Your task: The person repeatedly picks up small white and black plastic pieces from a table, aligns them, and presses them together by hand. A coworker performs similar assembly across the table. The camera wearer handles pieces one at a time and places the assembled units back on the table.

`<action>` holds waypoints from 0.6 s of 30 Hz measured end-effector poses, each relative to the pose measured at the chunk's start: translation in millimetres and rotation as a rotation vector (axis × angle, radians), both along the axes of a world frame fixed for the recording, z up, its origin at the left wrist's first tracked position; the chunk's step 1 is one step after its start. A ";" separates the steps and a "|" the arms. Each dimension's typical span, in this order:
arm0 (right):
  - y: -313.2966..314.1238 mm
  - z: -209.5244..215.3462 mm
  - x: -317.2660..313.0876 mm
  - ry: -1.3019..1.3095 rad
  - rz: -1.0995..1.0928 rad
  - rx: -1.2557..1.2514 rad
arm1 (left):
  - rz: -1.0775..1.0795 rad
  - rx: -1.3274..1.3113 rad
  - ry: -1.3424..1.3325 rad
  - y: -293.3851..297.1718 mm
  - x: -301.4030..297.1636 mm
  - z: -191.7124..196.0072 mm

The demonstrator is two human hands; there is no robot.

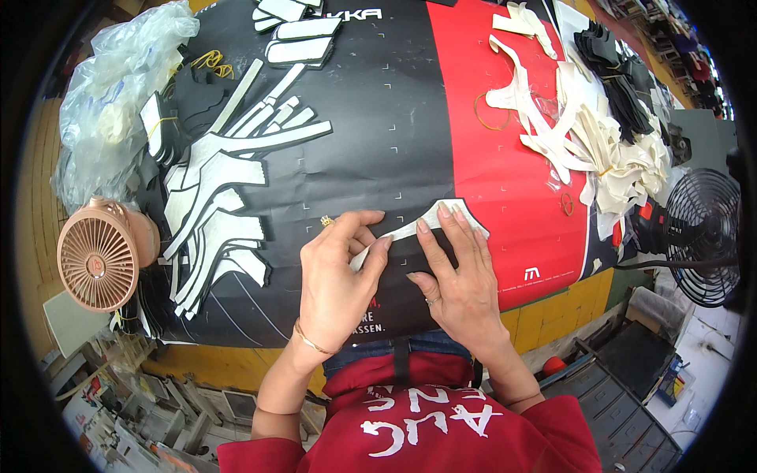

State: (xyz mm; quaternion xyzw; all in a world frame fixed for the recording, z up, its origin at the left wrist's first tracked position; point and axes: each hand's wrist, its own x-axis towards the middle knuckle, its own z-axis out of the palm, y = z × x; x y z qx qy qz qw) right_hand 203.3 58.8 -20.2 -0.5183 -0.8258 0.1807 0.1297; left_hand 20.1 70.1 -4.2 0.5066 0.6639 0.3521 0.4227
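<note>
A curved white cut piece with a dark edge lies on the black part of the table cover, its wide end reaching the red part. My left hand pinches its narrow tail between thumb and fingers. Stretched fingers of my right hand rest flat on the wide end, and the thumb lies apart from it on the cover. To the left, similar white cut pieces are fanned out in overlapping rows. What lies under my right fingers is hidden.
A pink fan and a clear plastic bag stand at left. Cream fabric pieces pile up on the right, near bundled black pieces and a black fan. Stacked white pads lie at the far edge.
</note>
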 end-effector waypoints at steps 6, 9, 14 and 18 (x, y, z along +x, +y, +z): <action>-5.0 7.0 -12.1 -0.076 -0.055 0.015 | -0.025 0.034 0.062 1.3 0.6 1.8; -8.5 3.6 -22.0 -0.066 -0.031 0.056 | -0.002 0.032 0.070 0.4 2.4 2.8; -8.6 -6.4 -25.4 -0.038 0.047 -0.021 | 0.054 -0.003 -0.074 -9.1 -3.9 7.3; -9.3 -6.5 -22.7 -0.057 0.054 -0.036 | 0.178 -0.109 -0.212 -22.3 -23.2 13.6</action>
